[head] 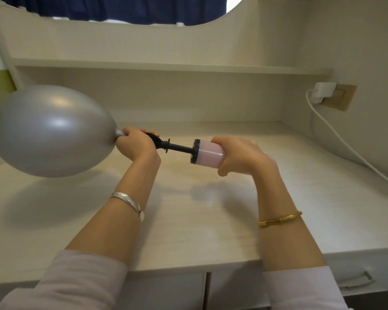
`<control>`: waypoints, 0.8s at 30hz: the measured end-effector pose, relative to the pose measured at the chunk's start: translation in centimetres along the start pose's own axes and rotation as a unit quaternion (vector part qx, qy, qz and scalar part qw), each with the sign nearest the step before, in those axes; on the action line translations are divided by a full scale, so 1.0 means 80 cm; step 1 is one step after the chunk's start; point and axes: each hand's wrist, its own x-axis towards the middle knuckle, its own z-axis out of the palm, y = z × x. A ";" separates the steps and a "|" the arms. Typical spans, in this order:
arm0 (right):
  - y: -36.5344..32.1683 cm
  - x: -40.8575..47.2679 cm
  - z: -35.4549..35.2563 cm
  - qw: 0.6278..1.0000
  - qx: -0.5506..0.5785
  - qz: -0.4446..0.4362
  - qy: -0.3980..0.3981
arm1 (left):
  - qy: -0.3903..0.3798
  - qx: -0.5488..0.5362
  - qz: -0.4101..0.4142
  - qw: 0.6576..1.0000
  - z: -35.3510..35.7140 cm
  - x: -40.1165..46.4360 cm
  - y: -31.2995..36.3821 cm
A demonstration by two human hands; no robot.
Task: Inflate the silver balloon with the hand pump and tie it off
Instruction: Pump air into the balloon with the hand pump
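Head view shows your left hand point(136, 143) closed around the balloon's neck and the black ribbed nozzle end of the pump point(188, 151), fingers curled tight over both. Your right hand point(242, 156) is wrapped in a fist around the pump's pale pink barrel, thumb underneath.

The pump lies nearly level across the middle of the frame, its long axis running left to right and dipping slightly toward the right, with the nozzle pointing left into the balloon. A thin black rod shows between the ribbed nozzle piece and the black collar of the barrel.

The silver balloon point(52, 130) fills the left of the frame, egg-shaped, smooth and glossy with soft highlights, its long axis in line with the pump and its neck facing right. It hangs just above the pale wood-grain desk point(211, 220), casting a shadow there.

A silver bangle point(128, 201) circles your left forearm, a gold bracelet point(279, 219) your right. At right, a white charger point(321, 91) sits in a wall socket.
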 end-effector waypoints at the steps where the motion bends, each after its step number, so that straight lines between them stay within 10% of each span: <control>1: 0.007 -0.004 -0.005 1.000 0.005 0.009 -0.001 | 0.003 -0.003 0.002 1.000 0.000 0.003 0.003; 24: 0.000 -0.004 -0.007 0.999 -0.012 0.010 -0.037 | 0.017 0.009 -0.031 0.999 -0.009 0.007 -0.005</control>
